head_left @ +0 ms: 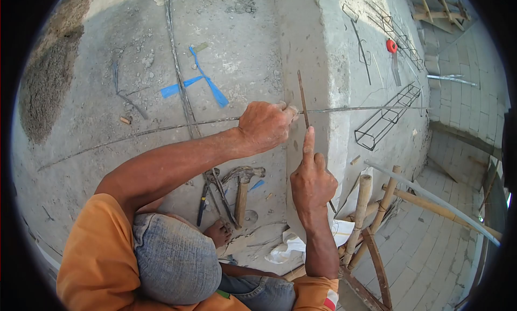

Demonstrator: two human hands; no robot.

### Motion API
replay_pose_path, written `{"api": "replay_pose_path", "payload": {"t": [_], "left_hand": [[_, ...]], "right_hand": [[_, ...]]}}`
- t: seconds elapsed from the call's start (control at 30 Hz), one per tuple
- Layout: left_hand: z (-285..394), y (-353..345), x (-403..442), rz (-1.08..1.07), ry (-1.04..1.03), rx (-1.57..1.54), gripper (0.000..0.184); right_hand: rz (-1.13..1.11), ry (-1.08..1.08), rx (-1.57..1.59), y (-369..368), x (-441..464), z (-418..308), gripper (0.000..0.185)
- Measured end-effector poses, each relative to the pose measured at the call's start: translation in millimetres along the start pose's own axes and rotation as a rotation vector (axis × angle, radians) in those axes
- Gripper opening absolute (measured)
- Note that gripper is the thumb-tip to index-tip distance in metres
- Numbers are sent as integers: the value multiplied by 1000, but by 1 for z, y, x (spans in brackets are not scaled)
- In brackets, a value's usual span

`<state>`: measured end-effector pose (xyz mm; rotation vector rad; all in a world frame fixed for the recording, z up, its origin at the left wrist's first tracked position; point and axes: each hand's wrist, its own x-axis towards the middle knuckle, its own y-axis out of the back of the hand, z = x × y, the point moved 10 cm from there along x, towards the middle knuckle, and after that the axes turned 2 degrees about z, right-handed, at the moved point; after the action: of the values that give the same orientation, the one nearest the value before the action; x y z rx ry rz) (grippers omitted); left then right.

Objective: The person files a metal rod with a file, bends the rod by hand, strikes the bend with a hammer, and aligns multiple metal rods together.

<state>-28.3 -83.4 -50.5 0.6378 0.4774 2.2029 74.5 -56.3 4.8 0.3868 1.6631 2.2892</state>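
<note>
My left hand (265, 126) is closed around a long thin steel rod (355, 109), which runs from the lower left across the concrete ledge (304, 47) to the right. My right hand (313, 181) is closed on a narrow rusty blade (302, 92), its index finger stretched along it. The blade stands across the rod, just right of my left fist. Whether its edge touches the rod is hard to tell. A hammer (242, 203) and pincers (224, 198) lie on the floor by my foot (218, 233).
Blue strips (214, 91) and another long bar (175, 47) lie on the floor. Wire frames (388, 117) and a red tape measure (391, 46) are beyond the ledge. Bamboo poles (363, 203) rise at lower right. A sand pile (48, 79) is at upper left.
</note>
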Motion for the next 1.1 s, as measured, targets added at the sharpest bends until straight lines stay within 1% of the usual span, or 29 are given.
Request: {"api": "replay_pose_path", "payload": {"t": [0.07,0.13,0.17,0.23,0.27,0.33,0.37,0.43,0.5,0.57,0.67,0.7,0.77,0.8,0.87,0.9,0.97,1.0,1.07,1.1], "left_hand": [[4,0,-1,15,-10,82,14],[4,0,-1,-8,-15,69,16],[4,0,1,-21,-21,58,17],[4,1,3,2,-32,48,18],[3,1,1,11,-39,40,19],[4,0,-4,27,-28,59,20],[8,0,-4,46,-34,82,20],[8,1,0,23,-51,99,20],[7,-1,-2,-4,-54,114,19],[2,1,1,16,-30,54,19],[6,1,0,28,-45,47,19],[8,1,2,24,-57,47,19],[5,-3,0,-42,-21,119,21],[4,-3,-1,-51,-26,122,21],[2,4,3,6,-25,50,21],[1,5,4,20,-20,48,21],[6,1,0,13,-38,10,21],[9,-3,-3,-1,-40,0,21],[7,4,1,40,-64,70,21],[7,4,-1,32,-63,69,21]], "right_hand": [[-26,-14,-19,2,9,-1,75],[1,16,38,-1,36,-10,76],[1,6,36,1,27,-9,76],[-71,-65,27,0,2,-1,75],[-75,-58,28,2,-5,-2,75],[-151,-69,-22,1,-21,6,76],[-153,-88,-25,-2,-14,8,76],[20,22,8,-1,32,-8,79],[2,14,50,-1,32,-8,76],[-166,-64,22,-4,9,1,70],[-123,-55,16,1,-6,4,71],[-118,-67,15,-7,5,5,71],[58,25,45,-5,43,-9,75],[57,16,50,-4,38,-10,75],[-19,-41,63,-2,23,-3,73],[-15,-28,56,3,12,-2,73],[-92,-74,29,3,-13,4,71],[-104,-87,26,-3,-12,7,71],[-18,-56,50,-6,23,0,73],[-24,-61,53,-9,24,0,73]]}}
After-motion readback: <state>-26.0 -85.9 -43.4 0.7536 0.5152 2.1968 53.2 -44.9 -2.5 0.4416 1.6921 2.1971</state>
